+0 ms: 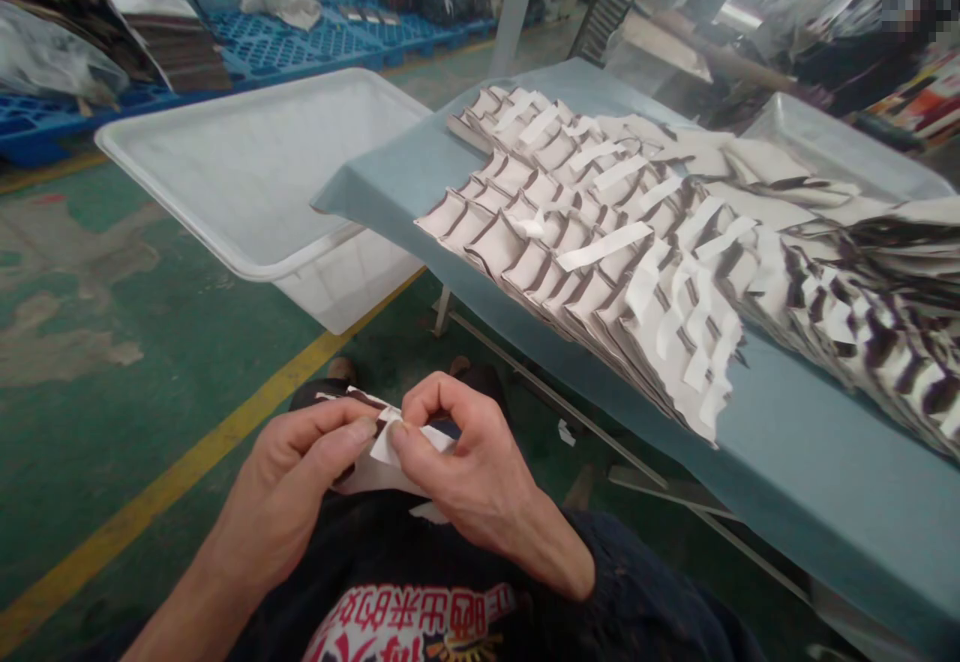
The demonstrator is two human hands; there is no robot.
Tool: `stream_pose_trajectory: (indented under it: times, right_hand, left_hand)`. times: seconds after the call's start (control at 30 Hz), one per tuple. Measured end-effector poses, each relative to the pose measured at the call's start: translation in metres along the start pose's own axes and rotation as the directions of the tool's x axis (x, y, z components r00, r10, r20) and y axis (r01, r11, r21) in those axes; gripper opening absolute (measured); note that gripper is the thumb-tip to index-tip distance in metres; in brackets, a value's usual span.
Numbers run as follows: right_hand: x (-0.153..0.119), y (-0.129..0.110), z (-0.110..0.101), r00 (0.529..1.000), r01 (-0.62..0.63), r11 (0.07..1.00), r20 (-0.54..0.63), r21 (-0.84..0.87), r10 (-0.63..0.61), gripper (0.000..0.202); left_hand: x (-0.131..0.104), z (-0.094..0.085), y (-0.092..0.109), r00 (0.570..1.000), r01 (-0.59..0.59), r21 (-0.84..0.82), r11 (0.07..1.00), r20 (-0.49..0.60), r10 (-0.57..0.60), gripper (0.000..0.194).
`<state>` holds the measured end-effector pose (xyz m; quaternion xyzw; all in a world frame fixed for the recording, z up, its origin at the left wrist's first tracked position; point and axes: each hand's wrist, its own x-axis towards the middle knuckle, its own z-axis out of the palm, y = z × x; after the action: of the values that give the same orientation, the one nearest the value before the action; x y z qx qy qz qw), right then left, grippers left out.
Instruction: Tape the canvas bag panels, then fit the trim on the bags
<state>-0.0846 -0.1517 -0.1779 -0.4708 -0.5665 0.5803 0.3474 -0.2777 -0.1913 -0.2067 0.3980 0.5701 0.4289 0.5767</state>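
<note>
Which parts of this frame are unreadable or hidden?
Head view only:
- Paper piece: mostly covered by the left hand and right hand; its shape and print stay unclear.
- Shirt print: cut off by the bottom edge.
- Stacked pieces on the table: run off the right edge; count unknown.
- Background person: blurred, hands not visible.
- Tub: inside washed out by glare.

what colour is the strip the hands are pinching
White; the strip shows best in the head view.
</note>
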Motion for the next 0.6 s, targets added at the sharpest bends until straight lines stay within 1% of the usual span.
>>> stream_pose_trajectory:
  times: [0.1,0.2,0.33,0.43,0.5,0.53,0.6]
  right_hand:
    - [0.0,0.002,-0.001,1.0,-0.01,1.0,0.016,0.007,0.01,0.019]
    - [0.0,0.005,-0.001,1.0,-0.022,1.0,0.01,0.009,0.022,0.019]
    - [0.0,0.007,0.0,0.999,0.025,1.0,-0.029,0.001,-0.025,0.015]
    - [0.0,0.005,0.0,0.997,0.056,0.998,-0.05,-0.007,-0.056,0.014]
    - [0.0,0.005,0.001,0.994,0.083,0.996,-0.074,-0.017,-0.084,0.014]
    - [-0.001,0.005,0.002,0.991,0.1,0.995,-0.089,-0.023,-0.102,0.013]
    - [-0.002,0.006,0.005,0.984,0.134,0.99,-0.112,-0.037,-0.138,0.012]
  left_hand:
    - [0.002,0.006,0.006,0.999,0.051,-0.036,0.998,-0.016,-0.052,0.035]
    - [0.004,0.009,0.009,0.997,0.068,-0.091,0.993,-0.023,-0.071,0.032]
    - [0.005,0.005,0.005,1.0,0.021,-0.082,0.996,-0.008,-0.021,0.033]
    - [0.003,-0.001,0.0,0.998,0.003,-0.052,0.999,0.055,-0.001,0.03]
    - [0.001,-0.001,0.0,0.996,-0.004,-0.043,0.999,0.089,0.008,0.028]
    - [0.0,0.0,0.002,0.996,-0.015,-0.033,0.999,0.091,0.018,0.028]
    - [-0.002,0.005,0.007,0.997,-0.053,0.015,0.998,0.061,0.052,0.024]
